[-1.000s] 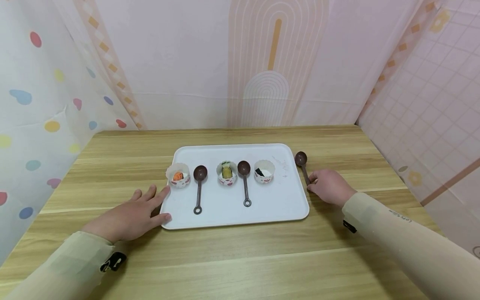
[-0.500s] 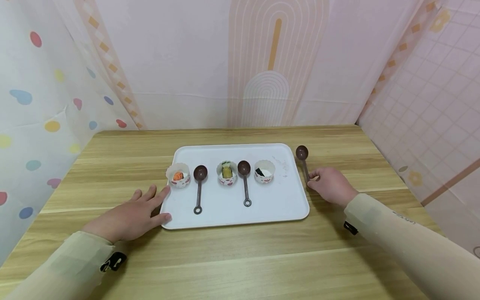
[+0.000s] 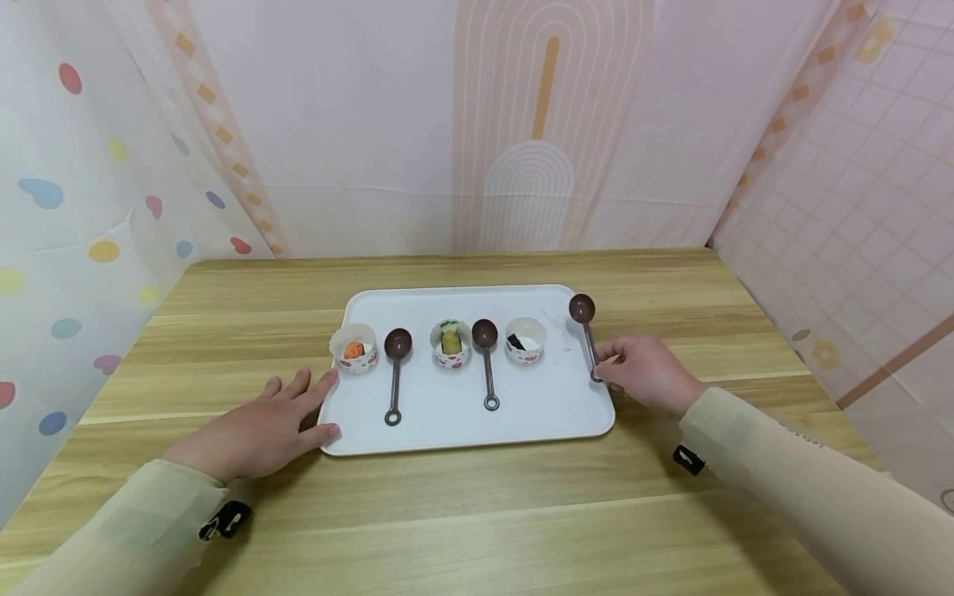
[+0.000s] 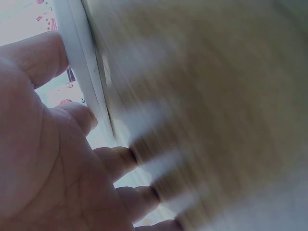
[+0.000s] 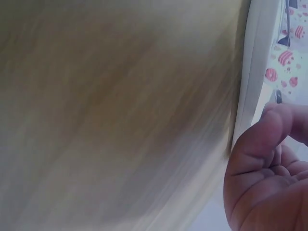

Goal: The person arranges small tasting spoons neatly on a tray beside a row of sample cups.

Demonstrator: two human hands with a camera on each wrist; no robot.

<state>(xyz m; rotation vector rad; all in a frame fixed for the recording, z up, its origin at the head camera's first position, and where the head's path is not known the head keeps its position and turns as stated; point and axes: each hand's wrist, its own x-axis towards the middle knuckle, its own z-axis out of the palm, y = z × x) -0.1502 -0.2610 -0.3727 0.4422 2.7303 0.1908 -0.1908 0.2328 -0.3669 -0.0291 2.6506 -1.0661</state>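
Note:
My right hand pinches the lower handle of a brown measuring spoon over the right edge of a white tray. In the right wrist view the thumb and fingers are curled together beside the tray's rim. My left hand rests with spread, straight fingers at the tray's left edge, thumb and index touching the rim. Two more brown spoons, one left and one in the middle, lie on the tray, bowls pointing away.
Three patterned paper cups stand in a row on the tray: one with an orange piece, one with a yellow-green piece, one with a dark piece. Beneath is a wooden table; printed curtains hang behind and at both sides.
The right hand has lifted the spoon from the table beside the tray and carried it left, over the tray's right edge. My left hand stays in place.

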